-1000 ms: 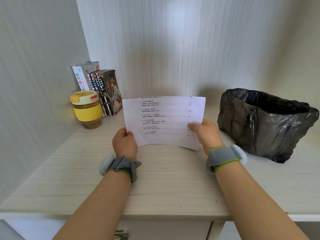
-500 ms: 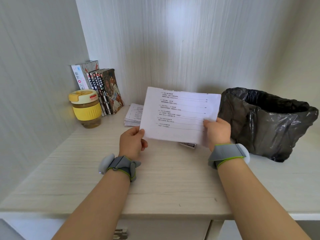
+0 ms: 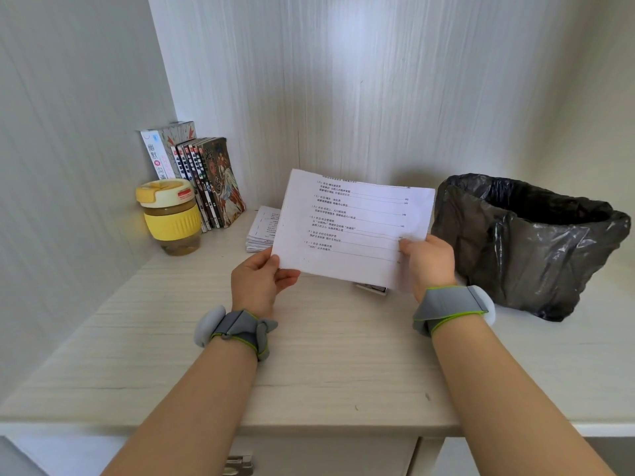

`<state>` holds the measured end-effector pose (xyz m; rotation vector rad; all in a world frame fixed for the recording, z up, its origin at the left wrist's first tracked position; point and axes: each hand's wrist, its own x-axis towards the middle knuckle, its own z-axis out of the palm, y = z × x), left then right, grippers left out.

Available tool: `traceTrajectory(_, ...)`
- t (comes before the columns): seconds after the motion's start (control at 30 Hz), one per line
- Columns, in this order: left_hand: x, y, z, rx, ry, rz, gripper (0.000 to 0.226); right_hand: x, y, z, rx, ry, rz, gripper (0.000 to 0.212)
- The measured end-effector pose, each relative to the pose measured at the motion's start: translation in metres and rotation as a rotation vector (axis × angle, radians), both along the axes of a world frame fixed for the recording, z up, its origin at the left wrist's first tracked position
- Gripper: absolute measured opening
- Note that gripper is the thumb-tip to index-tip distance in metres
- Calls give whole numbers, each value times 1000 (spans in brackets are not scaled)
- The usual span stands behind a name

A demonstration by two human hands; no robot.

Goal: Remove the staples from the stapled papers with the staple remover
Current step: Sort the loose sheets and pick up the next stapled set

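The stapled papers (image 3: 354,228) have shifted right and lifted since a second ago, uncovering a paper stack (image 3: 263,230) lying on the counter (image 3: 326,355) behind them. The left hand (image 3: 257,281) pinches the sheet's lower left corner, thumb on the front; the right hand (image 3: 427,261) grips the lower right edge, fingers curled behind. Both forearms reach forward, each with a grey wristband. The papers hang tilted above the counter, between the hands. A small metal tool (image 3: 371,288), partly hidden, lies beneath their lower edge. A black-lined bin (image 3: 529,242) stands right; a yellow jar (image 3: 170,216) and books (image 3: 202,180) stand left.
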<state>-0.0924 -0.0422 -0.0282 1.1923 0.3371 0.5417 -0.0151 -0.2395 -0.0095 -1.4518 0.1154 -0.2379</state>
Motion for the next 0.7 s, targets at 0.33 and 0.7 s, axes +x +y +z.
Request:
traceTrajectory(0.33,2,5,-3,34,61,-28,21,4,-6,0,-175,-48,-82,14)
traceTrajectory(0.7,-1,-4,-2,-96,68,-344,14,-4,-4,4,-395,-92,11,16)
